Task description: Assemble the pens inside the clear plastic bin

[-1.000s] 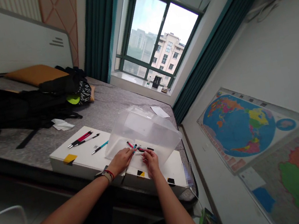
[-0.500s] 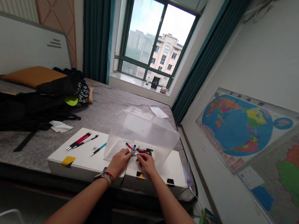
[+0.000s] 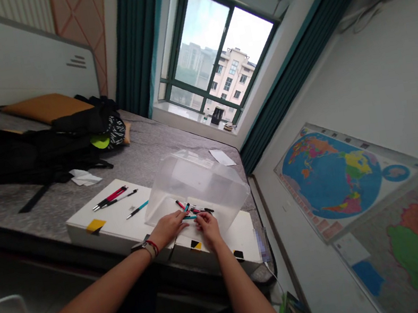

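Observation:
My left hand (image 3: 170, 228) reaches over the front of a clear plastic box (image 3: 200, 177) lying on its side. Its fingertips are at a blue pen (image 3: 188, 207) slanting upward, and its thumb sits lower. With fingers pinched, my right hand (image 3: 208, 227) holds the right end of a teal pen (image 3: 190, 217), which lies crosswise between my hands. Behind them, several red, black and white pens (image 3: 204, 209) are heaped inside the box. Left of the box, red pens (image 3: 113, 196), a white-and-black pen (image 3: 122, 196) and another blue pen (image 3: 137, 209) lie on a white carton (image 3: 101, 210).
A second white carton (image 3: 242, 231) is under the box's right part. Both cartons rest on a grey bed surface (image 3: 142, 146). A black bag (image 3: 10, 154) and crumpled paper (image 3: 85, 176) lie to the left. A paper sheet (image 3: 222, 157) is behind the box.
My right hand has shifted slightly right and up, and the teal pen now shows more fully between my hands. The left hand's thumb has come apart from its fingers.

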`<action>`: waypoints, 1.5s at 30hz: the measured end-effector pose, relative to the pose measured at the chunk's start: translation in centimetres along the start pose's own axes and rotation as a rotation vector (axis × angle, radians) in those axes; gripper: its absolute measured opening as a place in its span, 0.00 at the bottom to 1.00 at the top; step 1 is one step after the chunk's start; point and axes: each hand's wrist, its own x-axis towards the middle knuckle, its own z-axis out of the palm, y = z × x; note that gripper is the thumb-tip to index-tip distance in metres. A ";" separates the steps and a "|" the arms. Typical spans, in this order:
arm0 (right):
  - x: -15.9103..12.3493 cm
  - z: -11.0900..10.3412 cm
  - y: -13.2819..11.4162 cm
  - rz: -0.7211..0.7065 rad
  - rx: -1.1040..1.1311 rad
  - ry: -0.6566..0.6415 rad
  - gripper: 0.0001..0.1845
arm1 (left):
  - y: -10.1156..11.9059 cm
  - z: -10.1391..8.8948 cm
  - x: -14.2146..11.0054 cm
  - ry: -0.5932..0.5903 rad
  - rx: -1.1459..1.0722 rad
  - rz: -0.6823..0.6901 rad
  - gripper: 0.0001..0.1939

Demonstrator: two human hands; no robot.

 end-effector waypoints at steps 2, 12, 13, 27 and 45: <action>0.0 -0.1 -0.1 0.013 0.106 0.100 0.16 | 0.1 0.1 0.0 0.030 -0.024 -0.035 0.20; -0.1 0.2 -0.5 0.070 0.246 0.209 0.21 | 0.4 -0.5 0.0 0.014 0.030 -0.060 0.19; 0.1 0.2 -0.4 0.072 0.267 0.218 0.21 | 0.5 -0.6 0.1 -0.003 0.043 -0.053 0.17; 0.6 1.1 0.0 0.016 0.279 0.262 0.19 | 0.9 -1.2 0.2 0.015 0.078 -0.071 0.12; -0.1 1.4 -0.3 -0.006 0.094 0.103 0.17 | 1.1 -1.9 -0.1 0.155 0.029 0.039 0.22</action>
